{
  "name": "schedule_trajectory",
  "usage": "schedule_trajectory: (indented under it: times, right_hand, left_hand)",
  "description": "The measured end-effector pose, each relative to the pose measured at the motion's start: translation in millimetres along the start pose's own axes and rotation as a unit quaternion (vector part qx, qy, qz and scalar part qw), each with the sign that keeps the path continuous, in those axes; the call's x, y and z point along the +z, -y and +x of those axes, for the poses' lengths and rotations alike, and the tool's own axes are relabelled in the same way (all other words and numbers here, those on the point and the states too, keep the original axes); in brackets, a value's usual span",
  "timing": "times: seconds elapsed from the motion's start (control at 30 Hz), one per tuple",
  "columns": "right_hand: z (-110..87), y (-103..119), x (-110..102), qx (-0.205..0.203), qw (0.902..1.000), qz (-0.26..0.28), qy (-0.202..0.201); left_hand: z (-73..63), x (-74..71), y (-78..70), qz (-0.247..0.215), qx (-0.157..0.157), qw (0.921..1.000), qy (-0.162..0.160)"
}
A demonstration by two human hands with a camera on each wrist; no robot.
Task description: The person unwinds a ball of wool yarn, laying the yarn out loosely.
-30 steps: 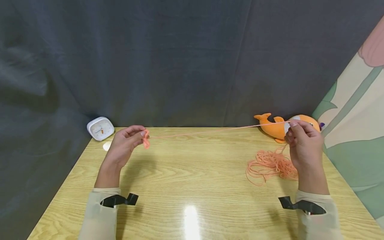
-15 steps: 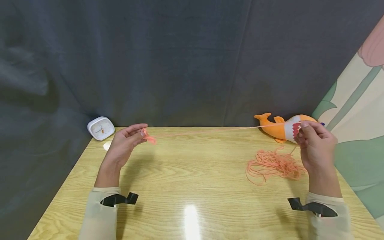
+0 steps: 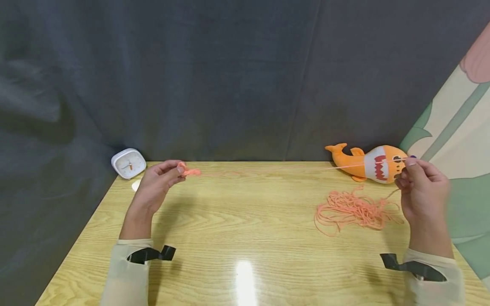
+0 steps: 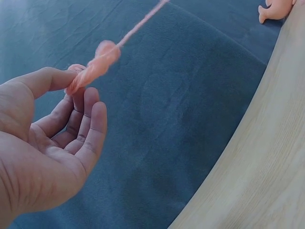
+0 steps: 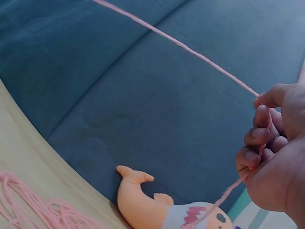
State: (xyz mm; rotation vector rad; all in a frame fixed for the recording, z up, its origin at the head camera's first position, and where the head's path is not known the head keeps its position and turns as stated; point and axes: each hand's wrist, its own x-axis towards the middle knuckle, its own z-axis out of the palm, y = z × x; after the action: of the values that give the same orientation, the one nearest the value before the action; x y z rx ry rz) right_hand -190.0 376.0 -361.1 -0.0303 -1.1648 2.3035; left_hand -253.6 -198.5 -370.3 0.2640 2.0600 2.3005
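Observation:
A small wound bundle of orange-pink yarn [image 4: 95, 69] is pinched between the thumb and fingertips of my left hand [image 3: 155, 187], raised over the table's left side. From it one strand of yarn [image 5: 190, 50] stretches across to my right hand [image 3: 426, 195], which pinches it between thumb and forefinger. In the right wrist view the strand runs on through the curled fingers and leaves below the palm. A loose heap of the same yarn [image 3: 352, 210] lies on the table left of my right wrist.
An orange plush shark [image 3: 348, 161] lies at the back right, behind the strand. A white clock [image 3: 128, 163] stands at the back left corner, with a small white round thing [image 3: 135, 185] near it. A dark curtain [image 3: 245, 85] hangs behind the wooden table [image 3: 245, 229].
My right hand has moved to the right, drawing the strand longer and uncovering the shark's face. The yarn bundle at my left hand has swung from hanging down to pointing right.

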Motion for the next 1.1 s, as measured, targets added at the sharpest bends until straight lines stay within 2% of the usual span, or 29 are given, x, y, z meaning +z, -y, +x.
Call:
schedule_trajectory:
  times: [0.1, 0.23, 0.43, 0.73, 0.9, 1.1]
  right_hand:
    - [2.4, 4, -6, -0.001, 0.9998, 0.016, -0.013]
    - [4.3, 9, -13, -0.017, 0.9989, 0.011, -0.042]
    - [4.6, 16, -24, -0.019, 0.9963, 0.009, -0.083]
    - [6.5, 25, -36, -0.042, 0.9932, 0.043, -0.100]
    - [9.9, 29, -44, -0.064, 0.9904, 0.084, -0.089]
    - [10.2, 31, -55, -0.056, 0.9900, 0.092, -0.090]
  left_hand:
    - [0.1, -0.5, -0.8, -0.004, 0.005, 1.0000, 0.001]
    - [0.1, -1.8, -1.3, -0.003, 0.005, 1.0000, 0.000]
    - [0.2, -4.1, -1.2, -0.010, 0.010, 0.9999, -0.001]
    - [0.6, -5.1, -1.3, -0.019, 0.009, 0.9998, -0.007]
    - [0.7, -5.4, -0.7, -0.026, 0.009, 0.9996, -0.007]
    - [0.1, -8.1, 0.3, -0.022, 0.016, 0.9996, -0.008]
